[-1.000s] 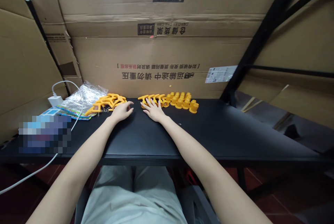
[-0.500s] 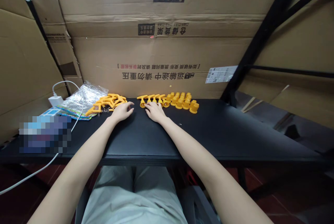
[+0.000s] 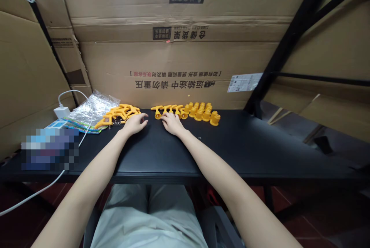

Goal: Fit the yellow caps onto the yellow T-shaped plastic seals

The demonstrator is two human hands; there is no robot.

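Cardboard (image 3: 173, 57) backs the black tabletop (image 3: 162, 151). Mid-frame, the right hand (image 3: 172, 124) curls at a row of yellow T-handled pieces (image 3: 157, 114), any hold hidden; the left hand (image 3: 134, 124), half-open and seemingly empty, rests beside yellow handles (image 3: 124, 114), centre-left. Light touch suits pieces this close-set.

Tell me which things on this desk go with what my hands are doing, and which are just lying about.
Likely in use:
yellow T-shaped pieces, by the right hand
yellow cups, to their right
yellow chained handles, by the left hand

Likely just there:
clear plastic
white plug
pixelated item
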